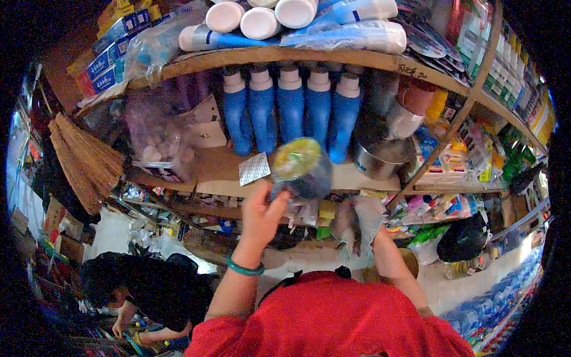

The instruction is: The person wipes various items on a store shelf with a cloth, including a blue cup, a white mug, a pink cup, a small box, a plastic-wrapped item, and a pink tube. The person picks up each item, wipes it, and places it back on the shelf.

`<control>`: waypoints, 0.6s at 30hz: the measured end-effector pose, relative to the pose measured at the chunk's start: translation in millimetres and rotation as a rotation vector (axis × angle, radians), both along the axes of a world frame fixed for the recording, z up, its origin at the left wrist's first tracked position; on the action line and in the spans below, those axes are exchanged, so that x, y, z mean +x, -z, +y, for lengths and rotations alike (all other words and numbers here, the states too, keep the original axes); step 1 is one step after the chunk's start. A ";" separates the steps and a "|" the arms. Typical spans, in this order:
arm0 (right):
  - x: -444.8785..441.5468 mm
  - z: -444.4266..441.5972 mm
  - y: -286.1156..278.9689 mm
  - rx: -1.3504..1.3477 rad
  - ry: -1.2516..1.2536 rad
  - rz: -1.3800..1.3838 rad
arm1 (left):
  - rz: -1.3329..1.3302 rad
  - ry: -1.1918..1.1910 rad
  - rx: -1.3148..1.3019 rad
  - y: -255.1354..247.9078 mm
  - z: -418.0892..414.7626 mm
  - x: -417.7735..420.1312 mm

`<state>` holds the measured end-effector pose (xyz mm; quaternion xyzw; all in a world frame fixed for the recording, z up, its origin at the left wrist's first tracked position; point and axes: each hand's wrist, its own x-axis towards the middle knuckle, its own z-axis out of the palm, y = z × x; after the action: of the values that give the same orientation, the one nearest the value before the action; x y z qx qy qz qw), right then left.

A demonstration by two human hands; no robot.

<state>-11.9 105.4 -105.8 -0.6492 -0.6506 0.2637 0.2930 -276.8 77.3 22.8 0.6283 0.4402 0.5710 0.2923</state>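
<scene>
My left hand (263, 214), with a green bangle on its wrist, grips the lower edge of a clear plastic-wrapped item (301, 169) that is yellow on top and dark below; motion blurs it. A white printed card (254, 169) lies on the shelf just beyond my fingers. Behind the wrapped item stands a row of blue bottles (291, 105) with white caps. At the shelf's front edge, my right hand (372, 218) is on a pale grey-white knitted cloth or glove (369, 212), which hides most of its fingers.
A metal pot (383, 156) stands right of the bottles, a clear plastic container (165, 156) left of them. White-capped bottles (296, 12) lie on the upper shelf (285, 54). A straw broom (87, 163) hangs at left. Another person (147, 290) in black bends over goods at lower left.
</scene>
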 end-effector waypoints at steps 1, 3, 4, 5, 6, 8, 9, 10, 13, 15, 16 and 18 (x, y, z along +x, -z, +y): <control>11.8 4.3 29.0 0.038 -0.007 0.140 | -0.005 -0.057 0.121 -12.4 0.2 -2.3; 8.1 -1.6 23.1 -0.044 -0.069 0.177 | -0.019 -0.184 0.000 -11.0 -0.7 -32.5; 8.2 -5.0 24.9 -0.089 -0.053 0.298 | -0.053 -0.218 0.018 -15.3 -0.5 -43.4; 8.6 -8.2 26.3 -0.132 -0.030 0.416 | -0.087 -0.249 0.036 -20.1 1.0 -51.9; 1.7 -15.6 10.2 -0.179 0.012 0.482 | -0.123 -0.345 0.069 -22.6 5.7 -59.9; -14.6 -32.4 -26.4 -0.217 0.063 0.660 | -0.096 -0.444 0.148 -21.2 20.6 -80.9; -27.7 -40.8 -48.0 -0.212 0.063 0.770 | -0.087 -0.499 0.168 -23.8 28.0 -90.2; -34.6 -45.1 -59.6 -0.203 0.067 0.881 | -0.106 -0.494 0.158 -28.7 32.7 -97.0; -32.6 -54.3 -57.0 -0.191 0.003 0.842 | -0.102 -0.525 0.138 -38.3 55.4 -116.4; -36.1 -57.7 -67.4 -0.236 0.016 0.876 | -0.129 -0.549 0.123 -36.9 74.7 -132.4; -36.6 -57.9 -69.2 -0.258 0.030 0.892 | -0.084 -0.597 0.167 -46.2 80.4 -128.1; -33.2 -63.8 -62.6 -0.237 -0.007 1.016 | -0.218 -0.535 0.101 -39.8 114.6 -137.2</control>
<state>-45.2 41.6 -43.2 -0.4659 -0.3940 0.6184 0.4953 -414.0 191.9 62.5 0.4384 0.5273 0.7131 0.1456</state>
